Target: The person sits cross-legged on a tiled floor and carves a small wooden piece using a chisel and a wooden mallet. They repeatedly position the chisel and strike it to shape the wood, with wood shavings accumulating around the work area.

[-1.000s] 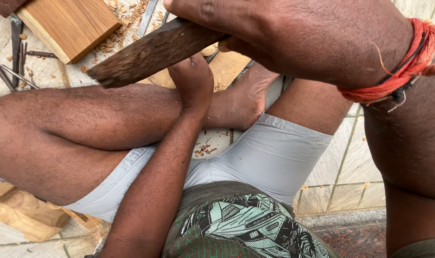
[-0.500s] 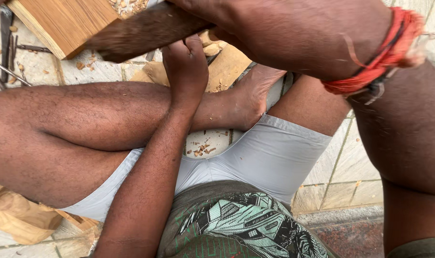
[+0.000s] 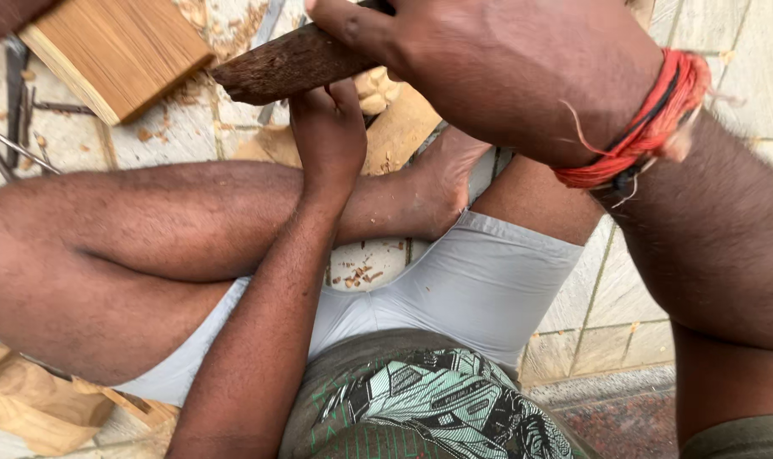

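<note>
My right hand [image 3: 505,72], with a red thread band [image 3: 650,119] on its wrist, grips a dark rough wooden club [image 3: 288,64] at the top of the view. The club lies just above my left hand [image 3: 327,127]. That hand is a closed fist around something thin, which the club and fingers hide. The fist sits against a pale carved wood piece [image 3: 399,123] that my bare foot [image 3: 441,183] pins to the tiled floor.
A tan wooden block [image 3: 114,51] lies at the top left, with thin metal tools [image 3: 12,93] beside it. Wood chips [image 3: 361,274] dot the tiles between my legs. Pale wood offcuts [image 3: 29,408] lie at the bottom left.
The club lifted toward the top edge half a second ago and now sits lower again over the left fist. The left fist has stayed on the pale wood.
</note>
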